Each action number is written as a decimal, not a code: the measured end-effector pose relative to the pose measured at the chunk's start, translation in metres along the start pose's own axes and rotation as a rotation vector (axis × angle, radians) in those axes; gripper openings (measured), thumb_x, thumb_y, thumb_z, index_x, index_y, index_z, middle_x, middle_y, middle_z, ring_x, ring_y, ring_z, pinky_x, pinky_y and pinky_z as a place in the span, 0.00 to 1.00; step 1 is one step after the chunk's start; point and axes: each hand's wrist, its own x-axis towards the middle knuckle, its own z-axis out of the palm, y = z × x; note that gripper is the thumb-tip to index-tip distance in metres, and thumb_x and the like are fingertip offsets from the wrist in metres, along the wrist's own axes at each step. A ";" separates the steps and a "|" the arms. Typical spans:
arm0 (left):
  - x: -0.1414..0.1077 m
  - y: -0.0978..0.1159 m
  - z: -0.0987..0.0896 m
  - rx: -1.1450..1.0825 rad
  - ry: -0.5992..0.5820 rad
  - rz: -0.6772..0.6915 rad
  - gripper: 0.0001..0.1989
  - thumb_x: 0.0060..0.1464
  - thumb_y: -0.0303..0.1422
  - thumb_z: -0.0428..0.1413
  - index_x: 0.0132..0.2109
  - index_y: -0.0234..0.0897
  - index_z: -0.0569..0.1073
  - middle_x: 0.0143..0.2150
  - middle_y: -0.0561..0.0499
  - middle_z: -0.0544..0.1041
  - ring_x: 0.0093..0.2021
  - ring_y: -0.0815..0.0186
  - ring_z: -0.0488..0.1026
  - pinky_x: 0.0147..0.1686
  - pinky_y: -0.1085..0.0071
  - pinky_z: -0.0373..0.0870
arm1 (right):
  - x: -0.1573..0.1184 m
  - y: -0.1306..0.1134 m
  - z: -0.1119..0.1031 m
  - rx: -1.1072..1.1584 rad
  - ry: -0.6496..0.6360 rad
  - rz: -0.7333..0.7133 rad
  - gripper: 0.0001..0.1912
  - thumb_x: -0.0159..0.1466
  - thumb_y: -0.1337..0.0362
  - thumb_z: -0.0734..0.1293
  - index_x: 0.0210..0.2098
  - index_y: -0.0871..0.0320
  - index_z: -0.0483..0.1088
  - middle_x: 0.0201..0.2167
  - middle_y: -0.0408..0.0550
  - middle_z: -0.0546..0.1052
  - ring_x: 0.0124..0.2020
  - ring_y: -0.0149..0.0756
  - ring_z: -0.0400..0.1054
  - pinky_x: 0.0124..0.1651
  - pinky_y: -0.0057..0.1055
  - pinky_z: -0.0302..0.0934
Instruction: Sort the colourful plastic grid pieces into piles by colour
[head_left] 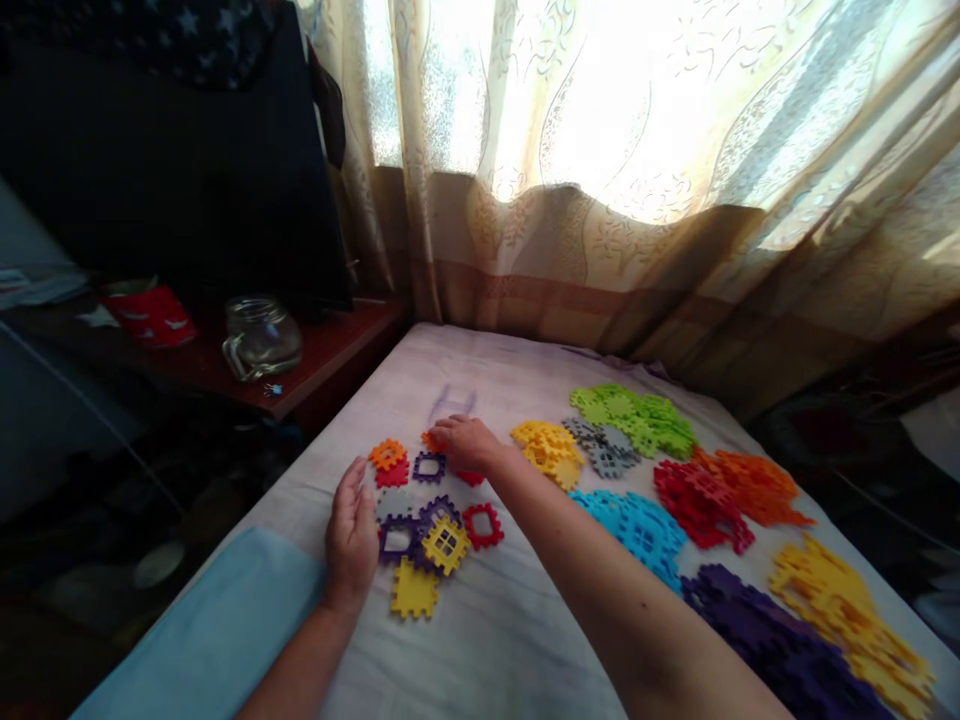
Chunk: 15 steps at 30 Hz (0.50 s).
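My right hand reaches over the sheet with its fingers closed down on an orange interlocking tile, which is mostly hidden under the fingertips. Part of a red tile shows below that palm. My left hand rests on its edge, fingers stretched out and holding nothing, left of a loose group of tiles. In that group are an orange tile, purple frame tiles, a grey tile, a red frame tile, a yellow window tile and a solid yellow tile.
Colour-sorted tile piles lie to the right, among them green, grey, blue, red and purple. Beyond the bed's left edge, a wooden desk holds a glass jug and a red container.
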 end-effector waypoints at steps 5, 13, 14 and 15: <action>-0.001 0.002 0.001 -0.001 -0.004 -0.005 0.23 0.61 0.43 0.48 0.60 0.39 0.67 0.62 0.43 0.69 0.63 0.59 0.64 0.64 0.60 0.58 | -0.003 0.001 0.001 -0.023 0.003 0.024 0.15 0.66 0.66 0.59 0.48 0.54 0.72 0.52 0.50 0.76 0.52 0.43 0.68 0.50 0.34 0.61; 0.000 0.002 0.000 0.019 -0.021 -0.009 0.23 0.61 0.41 0.48 0.60 0.38 0.66 0.63 0.42 0.68 0.64 0.59 0.63 0.64 0.59 0.57 | -0.016 0.010 -0.001 0.002 0.106 0.282 0.18 0.71 0.64 0.52 0.46 0.58 0.72 0.41 0.56 0.79 0.43 0.41 0.73 0.44 0.32 0.62; 0.000 0.003 -0.001 0.020 -0.025 -0.008 0.23 0.61 0.42 0.48 0.60 0.38 0.66 0.63 0.42 0.68 0.64 0.59 0.63 0.65 0.59 0.57 | -0.023 0.015 -0.004 0.003 0.129 0.328 0.19 0.71 0.64 0.51 0.47 0.57 0.72 0.42 0.56 0.79 0.43 0.41 0.73 0.43 0.32 0.62; 0.001 0.004 -0.001 0.021 -0.028 -0.007 0.24 0.61 0.43 0.48 0.60 0.39 0.67 0.63 0.43 0.68 0.64 0.59 0.63 0.65 0.59 0.57 | -0.032 0.023 -0.007 0.014 0.161 0.369 0.20 0.72 0.63 0.50 0.47 0.56 0.72 0.42 0.54 0.79 0.44 0.40 0.73 0.44 0.31 0.62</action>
